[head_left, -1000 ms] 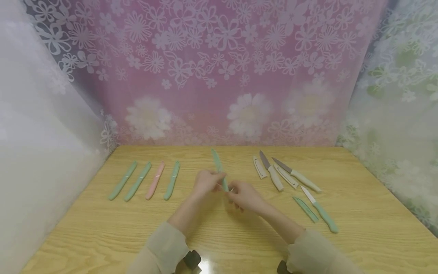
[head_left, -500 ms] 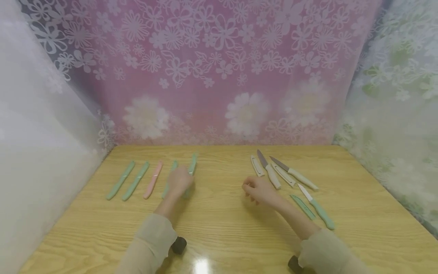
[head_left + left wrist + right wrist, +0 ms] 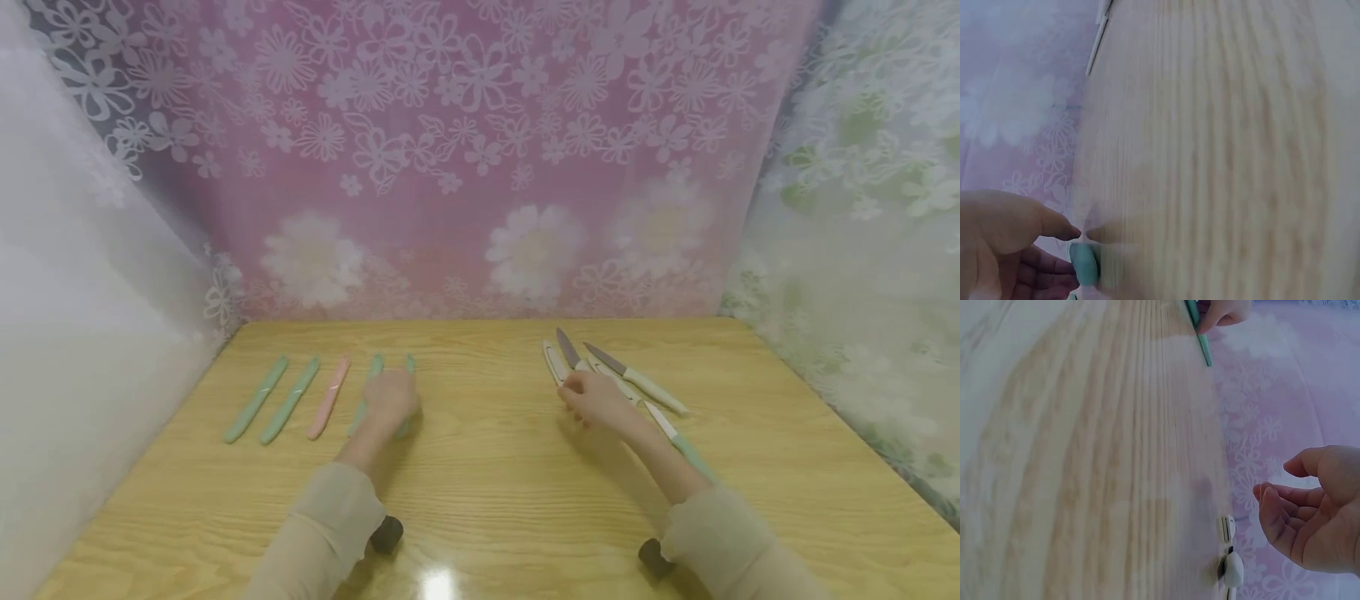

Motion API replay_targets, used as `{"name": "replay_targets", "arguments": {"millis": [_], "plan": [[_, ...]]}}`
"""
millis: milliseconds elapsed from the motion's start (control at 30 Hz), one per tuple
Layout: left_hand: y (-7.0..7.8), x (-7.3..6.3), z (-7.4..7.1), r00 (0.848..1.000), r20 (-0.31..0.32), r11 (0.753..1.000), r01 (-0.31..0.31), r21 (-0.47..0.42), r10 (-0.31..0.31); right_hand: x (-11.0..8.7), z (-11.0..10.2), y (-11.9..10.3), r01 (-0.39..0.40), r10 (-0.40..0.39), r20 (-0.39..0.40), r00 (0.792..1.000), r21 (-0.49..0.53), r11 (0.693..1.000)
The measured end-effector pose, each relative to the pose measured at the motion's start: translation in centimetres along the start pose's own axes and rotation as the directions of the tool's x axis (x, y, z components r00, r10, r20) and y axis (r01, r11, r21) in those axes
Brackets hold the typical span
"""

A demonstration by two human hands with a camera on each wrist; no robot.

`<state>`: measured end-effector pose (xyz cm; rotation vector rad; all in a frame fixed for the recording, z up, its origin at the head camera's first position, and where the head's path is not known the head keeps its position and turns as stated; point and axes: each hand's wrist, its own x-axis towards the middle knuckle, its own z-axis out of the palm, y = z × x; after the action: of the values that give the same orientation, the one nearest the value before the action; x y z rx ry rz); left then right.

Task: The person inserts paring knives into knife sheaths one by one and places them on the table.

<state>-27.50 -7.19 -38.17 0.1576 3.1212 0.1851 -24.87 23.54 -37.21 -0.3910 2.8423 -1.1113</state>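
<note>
The left hand (image 3: 392, 396) has its grip nearly closed, thumb and fingers curled about a sheathed green knife (image 3: 1087, 265) lying at the right end of a row on the left of the desk (image 3: 480, 475); how firmly they press cannot be told. The right hand (image 3: 596, 400) holds nothing: its thumb and forefinger stand parted, the other fingers loosely curled. Just left of the held knife, partly behind the left hand, lies another green knife (image 3: 377, 365); a pink knife (image 3: 328, 398) and two more green ones, (image 3: 289, 401) and (image 3: 256, 400), continue the row leftward. As the gap to that neighbour is narrow, fingers spreading carelessly on release could knock it askew, or a clinging fingertip could drag the held knife out of line. The greater hazard seems to be on the right, where bare blades point far: a dark-bladed knife (image 3: 567, 348) beside a cream sheath (image 3: 553, 362), a cream-handled knife (image 3: 655, 392) further right, and a white-bladed knife (image 3: 692, 454) nearer. The right hand hides part of this group from above, so reaching down blind might meet an edge, and a lowered forearm or sleeve (image 3: 720, 533) might sweep the white-bladed one sideways.
</note>
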Motion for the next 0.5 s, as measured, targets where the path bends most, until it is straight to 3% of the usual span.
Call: {"name": "replay_targets", "arguments": {"millis": [100,167,233,300,333,500], "plan": [[1.0,0.4,0.3,0.991,-0.089,0.989,-0.091,0.121,0.102,-0.2,-0.5,0.5,-0.001,0.001,-0.025,1.0,-0.005,1.0],[2.2,0.9,0.5,0.97,-0.172,0.976,-0.147,0.161,0.175,-0.1,-0.8,0.8,-0.006,0.006,-0.05,0.999,-0.008,1.0],[3.7,1.5,0.8,0.939,-0.248,0.968,-0.207,0.139,0.237,0.1,-1.3,1.2,-0.01,0.01,-0.069,0.998,-0.008,1.0],[5.5,2.0,0.8,0.921,-0.269,0.959,-0.265,0.098,0.282,0.3,-1.6,1.4,-0.02,0.016,-0.097,0.995,-0.033,0.999],[6.5,2.3,0.8,0.912,-0.261,0.948,-0.303,0.092,0.317,0.5,-1.8,1.5,-0.021,0.015,-0.109,0.994,-0.047,0.999],[11.1,3.6,1.7,0.899,-0.121,0.907,-0.418,0.045,0.421,1.0,-2.3,1.9,-0.015,-0.007,-0.138,0.99,-0.154,0.988]]}}
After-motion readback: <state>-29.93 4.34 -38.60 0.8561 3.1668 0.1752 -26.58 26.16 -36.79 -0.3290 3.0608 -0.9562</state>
